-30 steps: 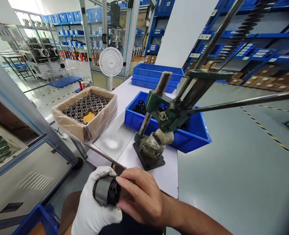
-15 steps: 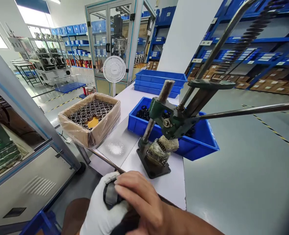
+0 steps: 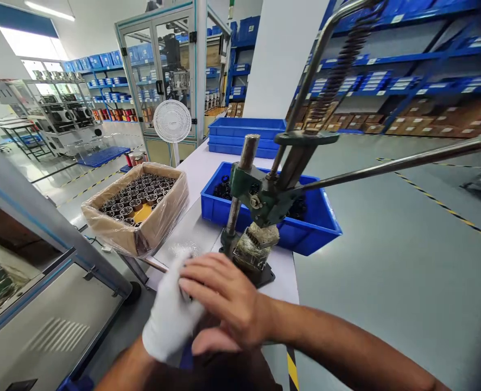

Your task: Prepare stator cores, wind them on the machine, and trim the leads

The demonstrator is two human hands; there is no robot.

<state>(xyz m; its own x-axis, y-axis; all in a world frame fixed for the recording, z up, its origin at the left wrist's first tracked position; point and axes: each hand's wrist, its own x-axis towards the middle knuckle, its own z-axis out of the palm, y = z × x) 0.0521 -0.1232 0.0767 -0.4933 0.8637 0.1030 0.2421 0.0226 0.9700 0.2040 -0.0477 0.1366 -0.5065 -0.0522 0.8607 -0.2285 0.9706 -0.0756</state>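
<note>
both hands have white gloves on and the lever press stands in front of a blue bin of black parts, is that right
Not quite: only the left hand wears a white glove; the right hand is bare, as the head view shows. The lever press does stand in front of a blue bin of black parts.

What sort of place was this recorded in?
Most likely a small-parts assembly workshop: a lever press stands on a white bench, near a carton of ring-shaped parts, and blue shelving runs along the back.
</note>
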